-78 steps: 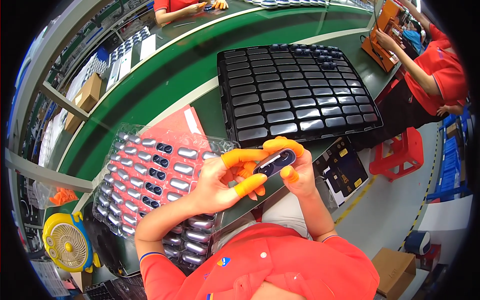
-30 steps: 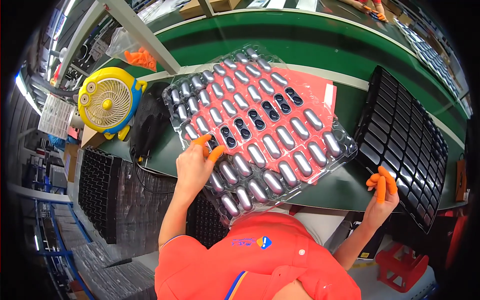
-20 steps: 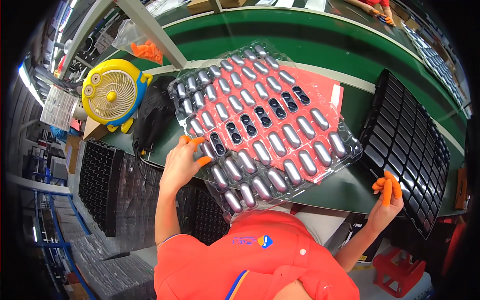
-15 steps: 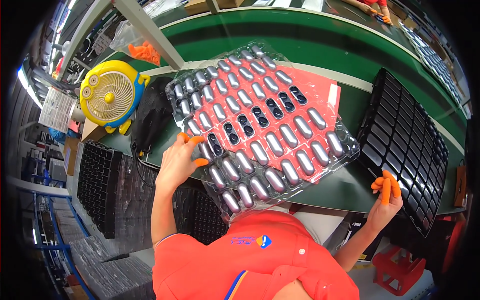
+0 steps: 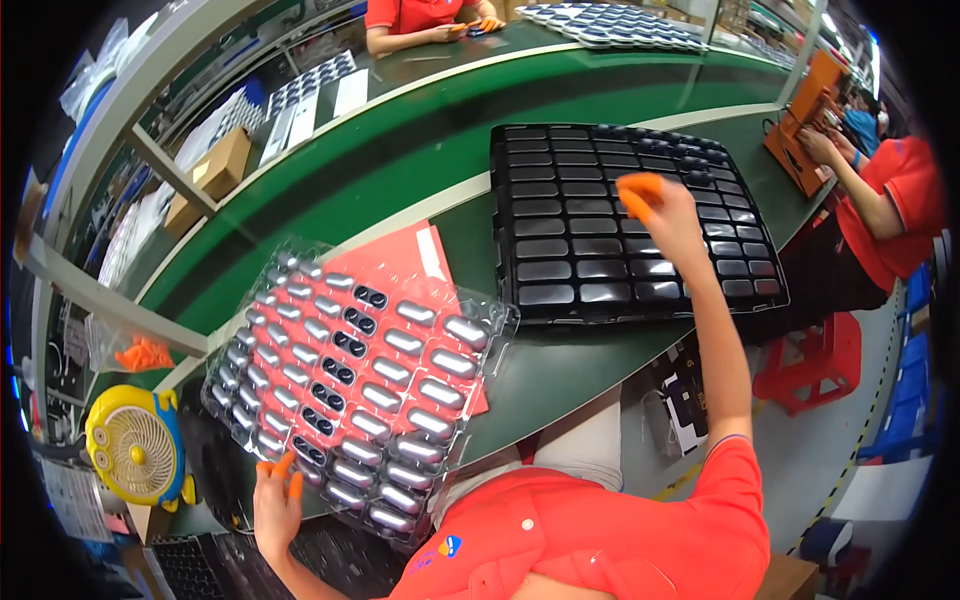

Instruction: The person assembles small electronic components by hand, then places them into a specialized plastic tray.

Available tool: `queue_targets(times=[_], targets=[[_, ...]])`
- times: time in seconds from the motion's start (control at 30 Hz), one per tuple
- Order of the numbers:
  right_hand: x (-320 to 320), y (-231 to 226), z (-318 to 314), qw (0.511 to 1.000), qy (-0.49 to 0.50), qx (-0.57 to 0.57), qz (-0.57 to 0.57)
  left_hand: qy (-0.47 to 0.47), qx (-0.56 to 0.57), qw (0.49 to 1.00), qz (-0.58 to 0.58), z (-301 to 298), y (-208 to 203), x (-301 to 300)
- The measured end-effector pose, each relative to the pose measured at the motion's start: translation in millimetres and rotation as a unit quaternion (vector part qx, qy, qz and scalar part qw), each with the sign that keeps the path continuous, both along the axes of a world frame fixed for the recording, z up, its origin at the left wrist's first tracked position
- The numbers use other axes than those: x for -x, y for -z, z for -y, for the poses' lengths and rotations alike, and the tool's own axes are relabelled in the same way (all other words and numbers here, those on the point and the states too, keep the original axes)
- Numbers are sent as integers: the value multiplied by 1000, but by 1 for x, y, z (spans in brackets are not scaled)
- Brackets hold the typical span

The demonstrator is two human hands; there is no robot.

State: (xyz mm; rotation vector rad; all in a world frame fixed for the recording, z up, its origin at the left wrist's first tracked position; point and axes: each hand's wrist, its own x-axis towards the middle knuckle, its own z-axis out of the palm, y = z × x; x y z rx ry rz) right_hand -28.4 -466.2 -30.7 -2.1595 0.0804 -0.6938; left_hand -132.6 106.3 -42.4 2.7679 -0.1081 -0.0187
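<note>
"While our hands stand well apart, which is nearer the dark twin-ringed piece (image 5: 309,452)?"

"Our left hand (image 5: 276,508). It is by the left edge of the clear tray (image 5: 508,317), thumb and fingers (image 5: 295,486) loosely parted, and we see nothing held in them. The piece sits in its pocket just beside those fingertips, toward the right end of the surface (image 5: 545,375)."

"And how does its long axis run?"

"Slanting down toward the near edge of the surface, across the line of its dark neighbours. We judge that one end faces nearest to our left fingers; whether they touch it, we cannot tell."

"Where do we find our right hand (image 5: 660,212)?"

"In front of the black tray (image 5: 545,270), whose far right corner carries other dark pieces (image 5: 697,181). Its fingers are bunched together, orange tips drawn in; whether they have hold of anything, or touch a compartment, we cannot tell."
</note>
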Motion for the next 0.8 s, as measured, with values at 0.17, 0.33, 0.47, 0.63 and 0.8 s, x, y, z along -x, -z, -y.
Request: queue_targets(times=[0.17,0.33,0.47,0.63,0.8], targets=[[-100,24,79,974,88,208,6,-39,-69,996,32,27,8,-6],[-150,51,98,852,181,484,86,-90,-109,985,99,40,16,-5],[-146,40,72,913,112,393,4,-128,-130,978,103,41,20,-4],[-73,-20,10,987,-71,-26,-140,-145,-58,984,88,36,22,-7],[-17,-23,-21,850,-274,-427,-143,-204,27,974,95,52,8,-5]])
